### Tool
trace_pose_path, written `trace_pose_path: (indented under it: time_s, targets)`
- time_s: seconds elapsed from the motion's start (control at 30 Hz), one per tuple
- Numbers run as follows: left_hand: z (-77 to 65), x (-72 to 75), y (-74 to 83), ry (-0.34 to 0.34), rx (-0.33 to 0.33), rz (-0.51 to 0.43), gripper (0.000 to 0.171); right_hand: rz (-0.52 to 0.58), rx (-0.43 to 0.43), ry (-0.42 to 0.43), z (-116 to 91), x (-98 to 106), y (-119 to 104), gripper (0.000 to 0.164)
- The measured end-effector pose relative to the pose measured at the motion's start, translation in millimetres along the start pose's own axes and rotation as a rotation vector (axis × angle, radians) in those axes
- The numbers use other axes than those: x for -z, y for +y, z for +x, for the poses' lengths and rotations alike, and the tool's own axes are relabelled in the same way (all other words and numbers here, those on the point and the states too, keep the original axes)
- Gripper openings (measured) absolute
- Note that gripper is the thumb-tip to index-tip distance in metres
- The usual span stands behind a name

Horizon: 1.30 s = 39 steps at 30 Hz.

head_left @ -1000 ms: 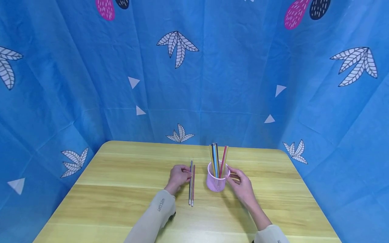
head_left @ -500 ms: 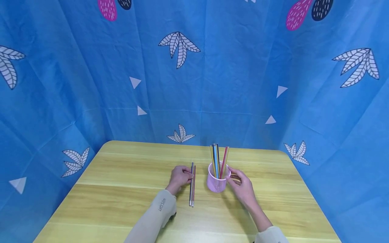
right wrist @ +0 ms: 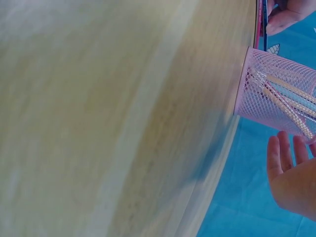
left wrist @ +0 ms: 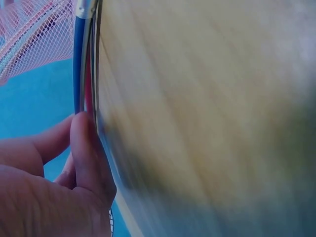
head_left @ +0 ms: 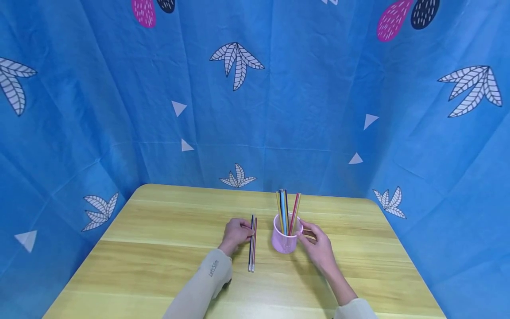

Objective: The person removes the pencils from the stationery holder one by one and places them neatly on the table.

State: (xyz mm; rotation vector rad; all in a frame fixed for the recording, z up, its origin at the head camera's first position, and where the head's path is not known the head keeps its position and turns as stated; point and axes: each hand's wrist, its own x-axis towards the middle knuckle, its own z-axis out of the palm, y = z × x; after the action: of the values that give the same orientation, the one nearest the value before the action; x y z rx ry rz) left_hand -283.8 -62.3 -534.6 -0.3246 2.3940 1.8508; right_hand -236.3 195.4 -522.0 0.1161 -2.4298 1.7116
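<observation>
Several pencils [head_left: 253,252], dark and reddish with silvery ends, lie side by side on the table in the head view. My left hand [head_left: 236,235] pinches them near their far part. The left wrist view shows the thumb and fingers of that hand [left wrist: 64,163] against a blue pencil [left wrist: 78,64]. A pink mesh pen holder [head_left: 283,244] stands upright to the right, with several coloured pencils [head_left: 283,212] in it. My right hand [head_left: 318,248] holds the holder's right side, thumb in front and fingers behind. Its fingers [right wrist: 285,153] meet the mesh in the right wrist view.
The wooden table [head_left: 159,257] reaches back to a blue patterned curtain [head_left: 303,110], which also hangs at both sides. A narrow strip of table lies between the loose pencils and the pen holder.
The far ends of the loose pencils have drawn slightly closer together in the left hand. The right hand stays at the pen holder. The whole head view has shifted a little.
</observation>
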Motion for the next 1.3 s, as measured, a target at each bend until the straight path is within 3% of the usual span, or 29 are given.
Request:
trace_pose_path:
  time_s: [0.37, 1.3]
  targets:
    - [2.7, -0.5, 0.7, -0.004, 0.04, 0.004, 0.02, 0.006, 0.012, -0.001, -0.4, -1.5, -3.0, 0.045]
    - [-3.2, -0.9, 2.8, -0.001, 0.0, 0.064, 0.017, 0.005, 0.028, 0.005, -0.4, -0.6, -3.0, 0.044]
